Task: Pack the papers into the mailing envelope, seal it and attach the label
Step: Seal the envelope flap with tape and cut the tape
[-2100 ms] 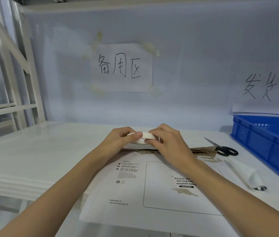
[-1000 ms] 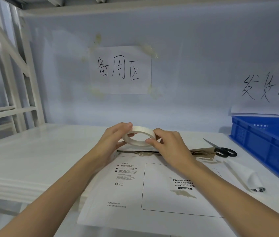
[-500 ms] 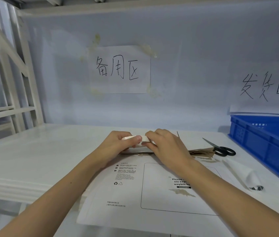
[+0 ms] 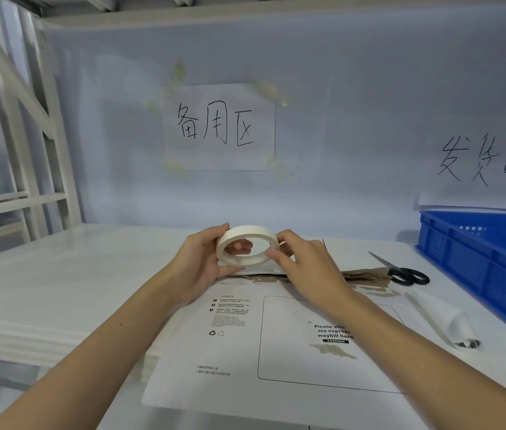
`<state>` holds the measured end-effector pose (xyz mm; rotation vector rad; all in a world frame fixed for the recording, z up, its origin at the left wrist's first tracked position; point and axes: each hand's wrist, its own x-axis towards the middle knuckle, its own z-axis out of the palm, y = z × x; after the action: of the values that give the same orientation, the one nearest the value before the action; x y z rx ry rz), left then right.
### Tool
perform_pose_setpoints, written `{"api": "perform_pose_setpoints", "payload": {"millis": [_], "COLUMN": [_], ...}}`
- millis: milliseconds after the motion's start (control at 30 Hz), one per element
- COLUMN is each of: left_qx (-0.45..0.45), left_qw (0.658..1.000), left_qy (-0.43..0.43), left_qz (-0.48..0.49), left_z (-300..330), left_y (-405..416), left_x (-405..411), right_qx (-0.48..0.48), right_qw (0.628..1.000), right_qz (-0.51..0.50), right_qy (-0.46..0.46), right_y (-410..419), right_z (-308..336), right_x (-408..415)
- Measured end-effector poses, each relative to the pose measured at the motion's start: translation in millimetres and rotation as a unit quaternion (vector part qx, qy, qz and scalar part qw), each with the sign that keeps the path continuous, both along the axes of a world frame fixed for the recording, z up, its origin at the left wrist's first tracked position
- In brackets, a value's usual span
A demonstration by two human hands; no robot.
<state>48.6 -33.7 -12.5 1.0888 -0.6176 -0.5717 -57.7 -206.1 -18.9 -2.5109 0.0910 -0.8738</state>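
Above far edge of white printed mailing envelope (image 4: 276, 352): cream masking-tape roll (image 4: 247, 245) pinched between left hand (image 4: 202, 265) and right hand (image 4: 304, 268). Risk: loose end unfound, strip tearing crooked.

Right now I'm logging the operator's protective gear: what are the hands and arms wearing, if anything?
Nothing shows. The left hand and right hand are bare, with no gloves, rings or watch in view. Both forearms are uncovered to the frame's bottom edge, so no sleeve is visible. Fingernails look short and unpainted.

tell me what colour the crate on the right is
The crate is blue, seen in the head view.
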Motion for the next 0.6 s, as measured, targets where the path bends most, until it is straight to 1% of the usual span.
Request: {"api": "perform_pose_setpoints", "payload": {"millis": [133, 167, 233, 367, 600], "left_qx": [0.044, 0.045, 0.042, 0.048, 0.040], "left_qw": [0.996, 0.995, 0.995, 0.995, 0.995], "left_qy": [-0.079, -0.087, -0.086, -0.080, -0.051], "left_qz": [0.014, 0.016, 0.012, -0.043, -0.082], "left_z": [-0.5, -1.1, -1.4, -0.8, -0.7], "left_y": [-0.7, -0.9, -0.4, 1.0, 2.5], "left_x": [-2.5, -2.3, -1.3, -3.2, -1.6], "right_qx": [-0.012, -0.013, -0.017, -0.038, -0.017], "right_qw": [1.000, 1.000, 0.999, 0.998, 0.999], "right_qz": [-0.020, -0.024, -0.028, -0.034, -0.030], "right_qy": [0.000, 0.001, 0.007, 0.028, 0.041], "right_y": [1.0, 0.5, -0.3, -2.0, -5.4], "right_z": [1.5, 1.3, 0.2, -3.1, -3.8], "right_x": [-0.9, -0.9, 0.0, 4.1, 6.4]}}
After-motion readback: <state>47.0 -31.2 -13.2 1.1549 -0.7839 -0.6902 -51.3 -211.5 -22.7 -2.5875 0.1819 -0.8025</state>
